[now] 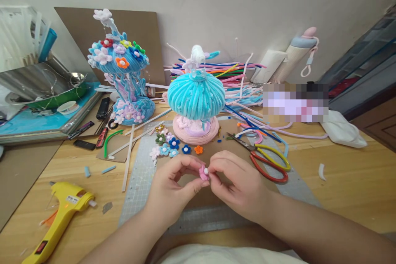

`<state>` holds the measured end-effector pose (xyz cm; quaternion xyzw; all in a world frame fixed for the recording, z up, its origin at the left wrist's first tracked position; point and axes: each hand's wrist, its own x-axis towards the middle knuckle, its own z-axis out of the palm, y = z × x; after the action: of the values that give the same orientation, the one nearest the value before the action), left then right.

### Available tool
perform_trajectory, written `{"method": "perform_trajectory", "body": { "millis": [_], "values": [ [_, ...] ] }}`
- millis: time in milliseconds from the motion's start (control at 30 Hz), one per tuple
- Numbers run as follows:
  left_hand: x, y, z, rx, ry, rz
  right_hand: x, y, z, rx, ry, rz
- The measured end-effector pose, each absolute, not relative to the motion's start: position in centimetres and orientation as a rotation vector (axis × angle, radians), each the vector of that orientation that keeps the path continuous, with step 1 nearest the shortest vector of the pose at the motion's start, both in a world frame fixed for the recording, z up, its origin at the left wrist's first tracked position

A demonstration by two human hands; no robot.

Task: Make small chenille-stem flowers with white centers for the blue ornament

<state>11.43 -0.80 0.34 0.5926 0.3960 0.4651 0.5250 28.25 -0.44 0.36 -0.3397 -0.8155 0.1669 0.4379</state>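
Nearest, bare forearms reach in over pale cloth at the bottom edge. Between the hands, above the middle of the work surface, is a small pink flower [203,173]: the left hand [176,183] pinches it between thumb and fingers, and the right hand [238,183] has its fingertips drawn together at the white centre, seemingly gripping it, though the spot is small and partly covered. Under them lie brown cardboard [204,201] and a grey gridded mat [133,192] on a light wooden table [346,181]. A yellow glue gun [66,206] rests to the left; scissors [251,147] with red and yellow handles lie right of the hands. Just past the hands sits a cluster of finished flowers [164,149], with a turquoise domed piece [196,95] behind on its pink base [182,135]. Farther left stands a blue flower-covered piece [123,64]; behind the turquoise one, fuzzy stems [244,95] are heaped. A brown panel [136,24] leans on the grey wall [247,0], and a capped bottle [297,55] tilts at right, near shelving [368,45].
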Motion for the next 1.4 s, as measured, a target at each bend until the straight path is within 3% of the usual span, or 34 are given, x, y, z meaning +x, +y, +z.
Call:
{"method": "perform_trajectory", "body": {
  "millis": [633, 933, 1067, 1267, 1400],
  "values": [
    [11.3, -0.8, 0.4, 1.504, 0.977, 1.131, 28.7, -0.6, 0.1, -0.847, -2.222, 0.233],
    [11.3, -0.7, 0.4, 1.479, 0.991, 1.138, 28.8, -0.3, 0.4, -0.828, -2.271, 0.300],
    [11.0, -0.5, 0.7, 1.390, 0.944, 1.194, 28.9, -0.4, 0.4, -0.889, -1.917, 0.654],
    [10.8, 0.1, 0.6, 1.144, 0.781, 1.116, 28.0, 0.0, -0.2, -0.780, -1.238, 1.824],
    [11.1, 0.1, 0.3, 1.041, 0.760, 1.031, 27.5, -0.1, -0.1, -0.764, -1.046, 2.023]
  ]
}}
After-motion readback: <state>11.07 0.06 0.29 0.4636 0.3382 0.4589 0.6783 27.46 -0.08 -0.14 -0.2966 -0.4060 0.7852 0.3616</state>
